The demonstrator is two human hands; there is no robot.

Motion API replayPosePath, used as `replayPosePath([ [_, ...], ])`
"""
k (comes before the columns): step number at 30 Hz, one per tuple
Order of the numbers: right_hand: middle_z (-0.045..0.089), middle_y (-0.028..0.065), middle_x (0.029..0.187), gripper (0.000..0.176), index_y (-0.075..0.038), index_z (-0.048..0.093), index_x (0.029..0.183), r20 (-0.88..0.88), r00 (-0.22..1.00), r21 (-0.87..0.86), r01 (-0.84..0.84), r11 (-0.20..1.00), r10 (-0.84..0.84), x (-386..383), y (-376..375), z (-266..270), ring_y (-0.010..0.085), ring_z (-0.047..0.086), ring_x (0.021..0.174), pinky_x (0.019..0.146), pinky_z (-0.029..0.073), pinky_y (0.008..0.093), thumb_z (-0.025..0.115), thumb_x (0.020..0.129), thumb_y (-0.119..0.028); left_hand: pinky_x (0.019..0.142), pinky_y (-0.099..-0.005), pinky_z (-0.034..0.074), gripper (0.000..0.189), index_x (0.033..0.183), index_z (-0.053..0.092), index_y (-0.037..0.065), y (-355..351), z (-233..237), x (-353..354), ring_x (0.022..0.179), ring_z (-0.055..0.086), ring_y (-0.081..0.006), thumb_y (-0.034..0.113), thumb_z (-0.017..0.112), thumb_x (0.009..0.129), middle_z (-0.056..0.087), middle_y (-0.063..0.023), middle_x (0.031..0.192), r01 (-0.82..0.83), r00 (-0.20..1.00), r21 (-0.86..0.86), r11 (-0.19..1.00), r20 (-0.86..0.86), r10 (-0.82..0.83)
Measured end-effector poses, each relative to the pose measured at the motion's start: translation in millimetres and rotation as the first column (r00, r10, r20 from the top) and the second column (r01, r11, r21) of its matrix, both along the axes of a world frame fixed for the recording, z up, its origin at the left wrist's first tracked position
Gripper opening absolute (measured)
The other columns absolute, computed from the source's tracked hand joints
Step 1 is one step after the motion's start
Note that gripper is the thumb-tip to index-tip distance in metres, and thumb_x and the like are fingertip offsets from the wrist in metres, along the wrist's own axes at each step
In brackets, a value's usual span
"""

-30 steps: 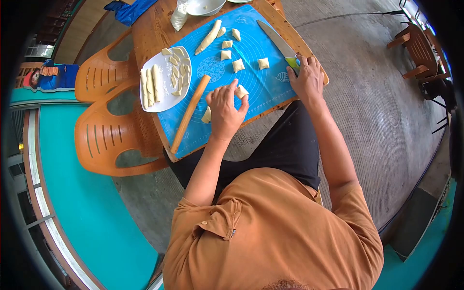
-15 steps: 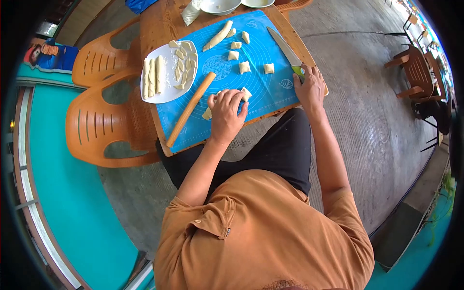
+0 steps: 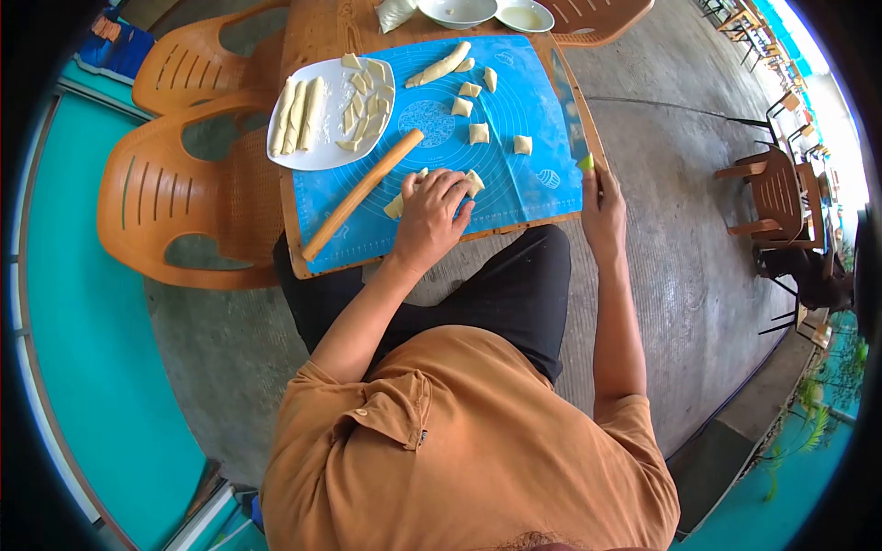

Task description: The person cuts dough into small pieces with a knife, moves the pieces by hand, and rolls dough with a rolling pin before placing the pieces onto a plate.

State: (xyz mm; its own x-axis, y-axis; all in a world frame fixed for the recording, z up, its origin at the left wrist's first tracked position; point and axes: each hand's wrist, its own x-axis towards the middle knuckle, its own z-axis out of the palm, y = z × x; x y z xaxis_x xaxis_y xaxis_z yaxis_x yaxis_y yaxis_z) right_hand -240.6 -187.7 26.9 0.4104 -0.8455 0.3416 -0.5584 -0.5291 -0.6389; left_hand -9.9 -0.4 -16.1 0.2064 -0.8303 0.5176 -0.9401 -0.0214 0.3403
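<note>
My left hand [image 3: 430,213] lies over a dough roll [image 3: 395,207] near the front edge of the blue baking mat [image 3: 501,204], its fingers curled round it. Most of that roll is hidden; pale dough [image 3: 474,184] also shows past my fingertips. In my right hand [image 3: 604,213] is a knife [image 3: 572,115] with a green handle, its blade pointing away along the mat's right edge. A wooden rolling pin [image 3: 363,195] lies slantwise left of my left hand. Several cut dough pieces [image 3: 479,133] and another dough roll [image 3: 439,65] sit farther back on the mat.
A white plate [image 3: 326,119] with dough rolls and cut strips stands left on the wooden table [image 3: 322,37]. At the back are two bowls [image 3: 457,9] [image 3: 525,16] and a plastic bag [image 3: 396,13]. Orange chairs [image 3: 184,197] stand close on the left.
My right hand has lifted the knife from the mat and turned it more upright at the mat's right edge. My left hand has stayed on the dough. The view has shifted slightly.
</note>
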Motion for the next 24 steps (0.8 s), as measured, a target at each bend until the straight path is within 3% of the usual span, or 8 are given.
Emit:
replayPosePath([
  [1, 0.073, 0.0166, 0.110, 0.031, 0.001, 0.070, 0.135, -0.017, 1.000, 0.138, -0.018, 0.990, 0.020, -2, 11, 10, 0.0242, 0.070, 0.089, 0.079, 0.056, 0.0367, 0.062, 0.112, -0.019, 0.110, -0.0492, 0.036, 0.027, 0.122, 0.070, 0.011, 1, 1, 0, 0.126, 0.061, -0.0205, 0.022, 0.076, 0.098, 0.068, -0.0015, 0.128, -0.007, 1.000, -0.003, 1.000, -0.008, 0.007],
  [2, 0.073, 0.0166, 0.110, 0.031, 0.001, 0.070, 0.135, -0.024, 0.999, 0.136, -0.023, 0.990, 0.026, -4, 22, 17, 0.0242, 0.070, 0.089, 0.079, 0.056, 0.0367, 0.062, 0.112, -0.019, 0.111, -0.0490, 0.036, 0.028, 0.123, 0.071, 0.012, 2, 1, 0, 0.126, 0.062, -0.0213, 0.022, 0.077, 0.098, 0.069, -0.0018, 0.129, -0.007, 1.000, 0.008, 1.000, -0.017, 0.007],
  [4, 0.071, 0.0208, 0.108, 0.032, 0.002, 0.068, 0.134, -0.002, 0.993, 0.235, -0.113, 0.966, 0.116, -7, 44, 27, 0.0405, 0.071, 0.093, 0.084, 0.055, 0.0455, 0.065, 0.110, -0.018, 0.112, -0.0487, 0.036, 0.028, 0.124, 0.071, 0.012, 3, 1, 0, 0.126, 0.063, -0.0222, 0.022, 0.077, 0.098, 0.070, -0.0020, 0.130, -0.009, 0.999, 0.019, 1.000, -0.030, 0.009],
  [7, 0.070, 0.0215, 0.110, 0.033, 0.002, 0.067, 0.136, -0.010, 0.963, 0.148, -0.265, 0.953, 0.270, -6, 72, 36, 0.0409, 0.070, 0.092, 0.082, 0.056, 0.0456, 0.066, 0.109, -0.016, 0.109, -0.0498, 0.038, 0.028, 0.124, 0.070, 0.011, 5, 1, 2, 0.125, 0.061, -0.0214, 0.021, 0.075, 0.098, 0.068, -0.0027, 0.128, 0.001, 1.000, 0.004, 1.000, -0.006, -0.001],
  [9, 0.070, 0.0229, 0.111, 0.034, 0.001, 0.066, 0.137, -0.038, 0.961, 0.190, -0.263, 0.946, 0.275, -4, 87, 39, 0.0429, 0.071, 0.095, 0.083, 0.057, 0.0467, 0.067, 0.107, -0.015, 0.107, -0.0496, 0.039, 0.028, 0.124, 0.071, 0.012, 7, 3, 2, 0.124, 0.062, -0.0223, 0.021, 0.075, 0.098, 0.069, -0.0043, 0.128, 0.016, 1.000, 0.013, 1.000, -0.008, -0.016],
  [12, 0.070, 0.0241, 0.112, 0.036, 0.000, 0.065, 0.139, -0.071, 0.925, 0.120, -0.364, 0.924, 0.374, -5, 99, 29, 0.0471, 0.071, 0.100, 0.084, 0.059, 0.0511, 0.067, 0.107, -0.014, 0.107, -0.0497, 0.039, 0.026, 0.122, 0.072, 0.011, 9, 2, 3, 0.124, 0.063, -0.0229, 0.020, 0.076, 0.098, 0.070, -0.0059, 0.127, 0.026, 1.000, -0.004, 1.000, -0.016, -0.026],
  [24, 0.069, 0.0227, 0.109, 0.040, -0.003, 0.062, 0.144, -0.140, 0.916, 0.087, -0.368, 0.926, 0.377, -3, 118, 20, 0.0462, 0.071, 0.089, 0.075, 0.059, 0.0521, 0.068, 0.106, -0.014, 0.107, -0.0503, 0.039, 0.028, 0.122, 0.073, 0.010, 9, 1, 2, 0.125, 0.062, -0.0225, 0.020, 0.078, 0.096, 0.070, -0.0052, 0.127, 0.021, 1.000, -0.002, 1.000, 0.005, -0.021],
])
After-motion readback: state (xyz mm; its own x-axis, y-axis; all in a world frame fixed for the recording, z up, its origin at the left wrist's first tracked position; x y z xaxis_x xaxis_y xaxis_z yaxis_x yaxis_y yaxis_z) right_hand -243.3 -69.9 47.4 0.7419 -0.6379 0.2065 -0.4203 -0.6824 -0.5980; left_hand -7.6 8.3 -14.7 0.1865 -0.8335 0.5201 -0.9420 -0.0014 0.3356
